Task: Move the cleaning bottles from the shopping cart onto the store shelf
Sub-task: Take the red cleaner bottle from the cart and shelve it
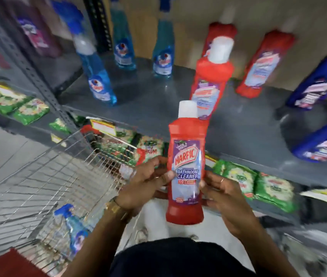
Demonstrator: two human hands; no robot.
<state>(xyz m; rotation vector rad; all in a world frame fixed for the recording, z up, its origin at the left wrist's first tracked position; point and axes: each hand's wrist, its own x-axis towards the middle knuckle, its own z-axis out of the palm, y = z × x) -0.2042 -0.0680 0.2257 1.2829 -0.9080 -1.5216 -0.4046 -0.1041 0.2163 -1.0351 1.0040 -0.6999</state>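
Observation:
I hold a red Harpic bathroom cleaner bottle upright in front of the grey store shelf. My left hand grips its left side and my right hand cups its right side. The bottle has a white cap and a purple label. Below left is the wire shopping cart, with a blue spray bottle lying inside it. Other red bottles stand on the shelf.
Blue glass-cleaner bottles stand at the shelf's left and back. Dark blue bottles are at the right. Green packets fill the lower shelf. A perforated steel upright is at the left.

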